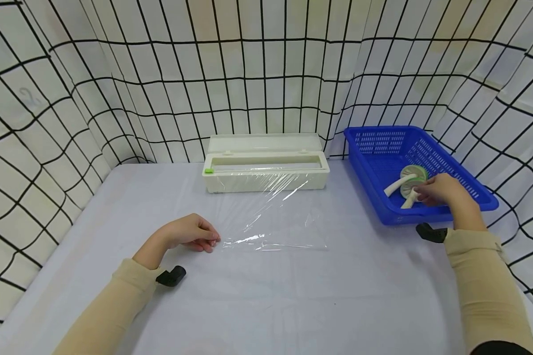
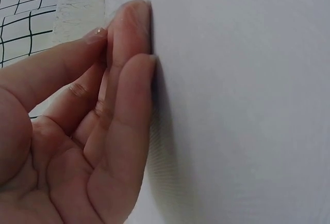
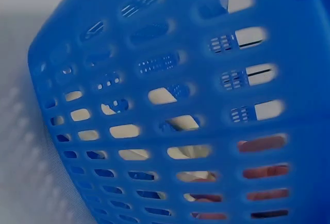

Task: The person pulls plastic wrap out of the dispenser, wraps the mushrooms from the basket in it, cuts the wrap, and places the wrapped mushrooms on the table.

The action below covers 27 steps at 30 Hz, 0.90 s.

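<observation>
While a white table (image 1: 257,305) stretches between grid-patterned curtain walls, I work two-handed: the cream cling-film dispenser (image 1: 266,170) sits at the back with its lid up, and a sheet of clear film (image 1: 271,217) runs from it toward me, lying flat on the table. To my right stands a blue basket (image 1: 464,182), where my right hand (image 1: 441,191) curls its fingers around the pale stems of a bundle of mushrooms (image 1: 409,185) banded in green. My left hand (image 1: 191,232) rests at the film's near left corner, fingers (image 2: 129,80) loosely bent and lying against the surface, gripping nothing that I can see. The risk, as I judge it: unpinned film may lift, fold and cling to itself, and the mushrooms could catch on the basket rim or slip from a light hold.
</observation>
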Each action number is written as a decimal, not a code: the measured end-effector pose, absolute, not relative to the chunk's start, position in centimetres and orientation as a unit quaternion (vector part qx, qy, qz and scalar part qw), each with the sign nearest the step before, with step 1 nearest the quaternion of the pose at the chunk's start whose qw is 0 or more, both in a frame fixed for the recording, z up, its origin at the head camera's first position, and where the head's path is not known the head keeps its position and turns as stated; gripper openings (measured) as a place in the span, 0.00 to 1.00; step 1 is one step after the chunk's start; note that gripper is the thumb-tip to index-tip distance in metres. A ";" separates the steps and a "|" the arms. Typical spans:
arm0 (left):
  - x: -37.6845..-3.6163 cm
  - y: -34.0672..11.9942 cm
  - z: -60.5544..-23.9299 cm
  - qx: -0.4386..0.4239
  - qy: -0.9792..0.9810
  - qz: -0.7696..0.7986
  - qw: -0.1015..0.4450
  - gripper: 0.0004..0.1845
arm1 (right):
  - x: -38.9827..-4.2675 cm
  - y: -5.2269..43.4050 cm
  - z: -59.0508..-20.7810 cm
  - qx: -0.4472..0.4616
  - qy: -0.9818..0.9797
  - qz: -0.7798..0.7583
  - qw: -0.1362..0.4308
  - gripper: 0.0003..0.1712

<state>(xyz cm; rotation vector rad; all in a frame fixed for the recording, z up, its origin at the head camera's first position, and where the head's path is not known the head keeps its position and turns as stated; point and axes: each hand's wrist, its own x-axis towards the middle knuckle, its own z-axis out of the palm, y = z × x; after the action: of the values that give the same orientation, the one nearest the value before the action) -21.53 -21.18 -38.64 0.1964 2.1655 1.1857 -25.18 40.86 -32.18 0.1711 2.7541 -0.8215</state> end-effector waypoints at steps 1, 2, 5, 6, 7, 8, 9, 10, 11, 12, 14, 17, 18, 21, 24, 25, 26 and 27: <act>-21.5 -21.2 -38.7 0.075 0.826 0.453 0.327 0.09 | -25.2 40.9 -32.1 0.064 0.948 -0.278 0.138 0.30; -21.5 -21.2 -38.7 0.075 0.826 0.453 0.327 0.09 | -25.3 41.0 -32.1 0.068 0.948 -0.274 0.146 0.30; -21.4 -21.2 -38.7 0.076 0.825 0.453 0.328 0.09 | -25.5 41.1 -32.1 0.078 0.944 -0.269 0.176 0.32; -21.4 -21.1 -38.7 0.075 0.825 0.454 0.328 0.09 | -25.6 41.2 -32.1 0.080 0.942 -0.268 0.187 0.34; -21.3 -21.1 -38.7 0.077 0.824 0.455 0.328 0.09 | -25.7 41.2 -32.1 0.082 0.939 -0.268 0.198 0.35; -21.3 -21.1 -38.7 0.079 0.824 0.455 0.328 0.10 | -25.8 41.2 -32.2 0.083 0.937 -0.268 0.208 0.36; -21.3 -21.1 -38.7 0.079 0.823 0.456 0.328 0.10 | -26.0 41.2 -32.2 0.088 0.933 -0.271 0.219 0.38; -21.3 -21.1 -38.7 0.079 0.823 0.457 0.328 0.09 | -26.1 41.2 -32.3 0.093 0.930 -0.271 0.228 0.38; -21.3 -21.1 -38.7 0.079 0.822 0.458 0.328 0.09 | -26.2 41.2 -32.3 0.100 0.927 -0.274 0.236 0.39; -21.3 -21.1 -38.7 0.080 0.822 0.458 0.328 0.09 | -26.3 41.3 -32.4 0.110 0.924 -0.277 0.240 0.38; -21.3 -21.1 -38.7 0.081 0.823 0.458 0.328 0.10 | -26.5 41.3 -32.5 0.121 0.920 -0.283 0.243 0.36; -21.3 -21.1 -38.7 0.080 0.823 0.457 0.328 0.09 | -26.7 41.5 -32.7 0.132 0.919 -0.285 0.236 0.33; -21.3 -21.1 -38.8 0.079 0.823 0.457 0.328 0.09 | -26.7 41.6 -32.8 0.135 0.919 -0.287 0.235 0.33; -21.3 -21.0 -38.7 0.079 0.824 0.455 0.328 0.10 | -26.9 41.7 -32.9 0.149 0.916 -0.294 0.231 0.32; -21.3 -21.1 -38.6 0.081 0.825 0.454 0.327 0.10 | -27.0 41.6 -33.0 0.156 0.909 -0.311 0.230 0.31; -21.3 -21.1 -38.6 0.082 0.825 0.454 0.327 0.10 | -27.0 41.6 -33.0 0.154 0.909 -0.312 0.228 0.30; -21.4 -21.1 -38.6 0.081 0.825 0.454 0.328 0.10 | -27.1 41.6 -33.0 0.151 0.909 -0.315 0.227 0.28; -21.4 -21.1 -38.5 0.081 0.825 0.454 0.327 0.10 | -27.1 41.6 -33.0 0.147 0.909 -0.317 0.226 0.27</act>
<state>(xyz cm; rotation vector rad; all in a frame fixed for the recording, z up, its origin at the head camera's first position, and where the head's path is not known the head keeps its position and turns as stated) -21.37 -21.05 -38.53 0.2127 2.1602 1.1876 -27.08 41.60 -33.02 0.4046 2.5072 -0.8743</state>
